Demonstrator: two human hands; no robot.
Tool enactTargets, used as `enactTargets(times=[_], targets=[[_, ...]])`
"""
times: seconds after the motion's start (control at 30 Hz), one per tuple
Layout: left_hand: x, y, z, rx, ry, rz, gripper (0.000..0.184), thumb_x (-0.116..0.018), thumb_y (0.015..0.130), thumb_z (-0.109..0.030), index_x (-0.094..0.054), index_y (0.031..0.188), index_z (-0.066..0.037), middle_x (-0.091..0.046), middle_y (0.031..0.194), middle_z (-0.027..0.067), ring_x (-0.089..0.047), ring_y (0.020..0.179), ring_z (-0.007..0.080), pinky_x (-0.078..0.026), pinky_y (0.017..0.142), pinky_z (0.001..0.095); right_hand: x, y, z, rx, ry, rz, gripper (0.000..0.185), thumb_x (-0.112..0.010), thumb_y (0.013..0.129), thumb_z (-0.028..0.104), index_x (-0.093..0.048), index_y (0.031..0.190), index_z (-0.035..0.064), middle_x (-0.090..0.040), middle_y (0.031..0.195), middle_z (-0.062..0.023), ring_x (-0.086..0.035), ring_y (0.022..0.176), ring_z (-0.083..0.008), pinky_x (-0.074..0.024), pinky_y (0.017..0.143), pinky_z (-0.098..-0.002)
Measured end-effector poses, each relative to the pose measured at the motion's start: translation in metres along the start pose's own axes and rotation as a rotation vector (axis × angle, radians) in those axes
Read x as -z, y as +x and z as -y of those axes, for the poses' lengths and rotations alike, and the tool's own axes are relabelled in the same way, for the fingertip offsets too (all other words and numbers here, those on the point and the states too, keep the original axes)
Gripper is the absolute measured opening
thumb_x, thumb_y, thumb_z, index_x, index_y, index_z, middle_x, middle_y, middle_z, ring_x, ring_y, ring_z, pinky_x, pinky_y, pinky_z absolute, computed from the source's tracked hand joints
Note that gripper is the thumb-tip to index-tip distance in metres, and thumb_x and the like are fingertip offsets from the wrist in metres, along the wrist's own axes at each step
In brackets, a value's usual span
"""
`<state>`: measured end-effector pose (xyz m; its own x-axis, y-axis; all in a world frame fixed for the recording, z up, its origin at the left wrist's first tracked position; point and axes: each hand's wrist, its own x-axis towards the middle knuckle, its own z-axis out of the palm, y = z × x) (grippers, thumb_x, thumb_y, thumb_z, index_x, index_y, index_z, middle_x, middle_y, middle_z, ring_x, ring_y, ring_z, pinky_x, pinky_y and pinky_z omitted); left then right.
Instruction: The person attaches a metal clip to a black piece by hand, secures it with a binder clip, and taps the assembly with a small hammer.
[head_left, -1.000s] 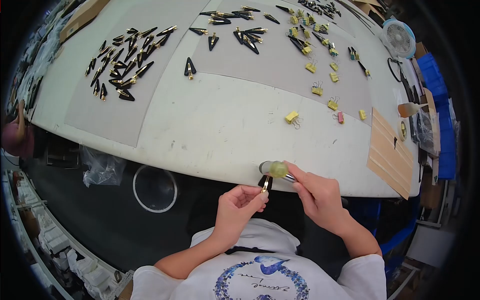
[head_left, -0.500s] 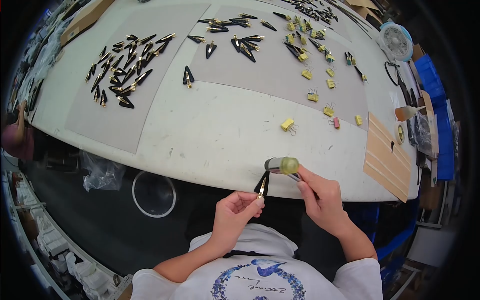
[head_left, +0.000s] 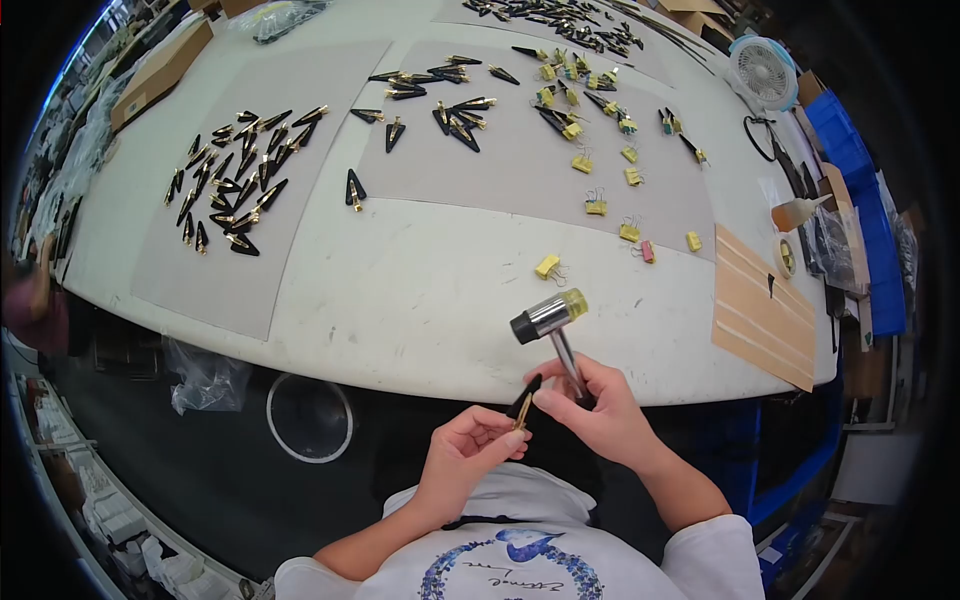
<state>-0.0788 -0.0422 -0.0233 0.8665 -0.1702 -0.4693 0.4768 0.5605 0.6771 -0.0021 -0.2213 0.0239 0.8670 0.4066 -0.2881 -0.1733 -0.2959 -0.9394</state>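
Observation:
My left hand pinches the gold end of a black triangular clip just off the table's front edge. A small mallet with a black face and a yellow face is in my right hand. Its metal handle runs down between my fingers, and its head is above the table. The thumb and forefinger of my right hand are at the clip's upper tip. One black and gold clip lies alone on the table; many similar clips are spread on the left mat.
Yellow binder clips and a pink one lie to the right. Beyond them are a brown board, a glue bottle, a tape roll and a fan. Part of another person shows at far left.
The mallet head has risen off the clip, and my right fingers have come to the clip's tip. The clip is now tilted up. The view has shifted, showing more of the table's far side.

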Motion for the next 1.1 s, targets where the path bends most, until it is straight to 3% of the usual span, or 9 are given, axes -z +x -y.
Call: enactTargets(times=[0.03, 0.23, 0.37, 0.47, 0.57, 0.7, 0.73, 0.9, 1.1], targets=[[-0.002, -0.002, -0.002, -0.007, 0.027, 0.064, 0.016, -0.064, 0.089, -0.001, -0.060, 0.105, 0.001, -0.067, 0.098, 0.0129, -0.064, 0.085, 0.0136, -0.053, 0.078, 0.0272, -0.006, 0.000, -0.004, -0.063, 0.110, -0.019, 0.017, -0.067, 0.089, 0.014, -0.063, 0.099, -0.0001, -0.050, 0.066, 0.0049, -0.043, 0.059, -0.0020, -0.0348, 0.056, -0.0207], [0.022, -0.002, -0.008, -0.331, 0.655, 0.019, 0.013, -0.068, 0.089, -0.007, -0.067, 0.099, 0.002, -0.067, 0.092, 0.0069, -0.065, 0.082, 0.0097, -0.051, 0.072, 0.0224, -0.016, 0.002, 0.003, -0.089, 0.024, 0.199, 0.020, -0.063, 0.092, 0.015, -0.061, 0.100, -0.0030, -0.058, 0.071, -0.0034, -0.051, 0.065, -0.0067, -0.0413, 0.058, -0.0248], [0.018, 0.002, 0.001, -0.122, 0.384, -0.128, 0.016, -0.067, 0.091, -0.010, -0.067, 0.099, 0.003, -0.070, 0.083, 0.0064, -0.066, 0.075, 0.0097, -0.053, 0.070, 0.0221, -0.026, 0.004, 0.010, 0.203, -0.204, 0.071, 0.028, -0.053, 0.096, 0.010, -0.060, 0.121, 0.0016, -0.066, 0.085, -0.0135, -0.061, 0.064, -0.0205, -0.0480, 0.060, -0.0298], [0.018, 0.006, 0.002, -0.137, 0.247, -0.194, 0.014, -0.065, 0.093, -0.010, -0.065, 0.093, 0.004, -0.070, 0.084, 0.0094, -0.065, 0.072, 0.0112, -0.055, 0.068, 0.0243, -0.016, 0.002, 0.007, 0.384, -0.417, -0.138, 0.031, -0.056, 0.093, 0.006, -0.061, 0.123, 0.0055, -0.063, 0.080, -0.0123, -0.057, 0.059, -0.0222, -0.0462, 0.054, -0.0291], [0.015, 0.007, 0.001, -0.145, 0.215, -0.186, 0.014, -0.065, 0.093, -0.010, -0.065, 0.092, 0.004, -0.070, 0.084, 0.0096, -0.065, 0.071, 0.0111, -0.055, 0.067, 0.0244, -0.005, 0.001, 0.005, 0.371, -0.666, -0.009, 0.032, -0.057, 0.092, 0.005, -0.062, 0.124, 0.0071, -0.060, 0.074, -0.0103, -0.056, 0.057, -0.0224, -0.0452, 0.052, -0.0302], [0.017, 0.008, 0.004, -0.130, 0.197, -0.193, 0.012, -0.066, 0.092, -0.008, -0.066, 0.093, 0.004, -0.070, 0.082, 0.0076, -0.064, 0.071, 0.0083, -0.055, 0.067, 0.0222, -0.011, 0.000, 0.014, 0.465, -0.510, -0.214, 0.036, -0.062, 0.089, 0.007, -0.061, 0.125, 0.0085, -0.057, 0.068, -0.0075, -0.055, 0.054, -0.0227, -0.0437, 0.048, -0.0332], [0.015, 0.007, 0.002, -0.121, 0.231, -0.205, 0.013, -0.065, 0.092, -0.010, -0.065, 0.091, 0.003, -0.069, 0.082, 0.0092, -0.064, 0.069, 0.0104, -0.054, 0.067, 0.0242, -0.010, -0.001, 0.014, 0.411, -0.737, -0.052, 0.038, -0.063, 0.089, 0.008, -0.060, 0.127, 0.0096, -0.055, 0.067, -0.0072, -0.055, 0.054, -0.0225, -0.0435, 0.048, -0.0328], [0.015, 0.008, -0.001, -0.090, 0.197, -0.193, 0.013, -0.065, 0.092, -0.009, -0.065, 0.092, 0.004, -0.069, 0.082, 0.0081, -0.064, 0.070, 0.0083, -0.055, 0.066, 0.0220, -0.012, -0.002, 0.011, 0.372, -0.638, -0.056, 0.039, -0.063, 0.089, 0.010, -0.059, 0.129, 0.0101, -0.055, 0.066, -0.0069, -0.055, 0.054, -0.0222, -0.0425, 0.047, -0.0327], [0.015, 0.012, 0.000, -0.109, 0.174, -0.174, 0.013, -0.066, 0.092, -0.009, -0.065, 0.091, 0.004, -0.069, 0.081, 0.0086, -0.064, 0.069, 0.0087, -0.054, 0.066, 0.0224, -0.009, 0.000, 0.008, 0.431, -0.803, -0.023, 0.041, -0.063, 0.089, 0.011, -0.058, 0.129, 0.0095, -0.054, 0.063, -0.0058, -0.053, 0.051, -0.0196, -0.0415, 0.045, -0.0313]])
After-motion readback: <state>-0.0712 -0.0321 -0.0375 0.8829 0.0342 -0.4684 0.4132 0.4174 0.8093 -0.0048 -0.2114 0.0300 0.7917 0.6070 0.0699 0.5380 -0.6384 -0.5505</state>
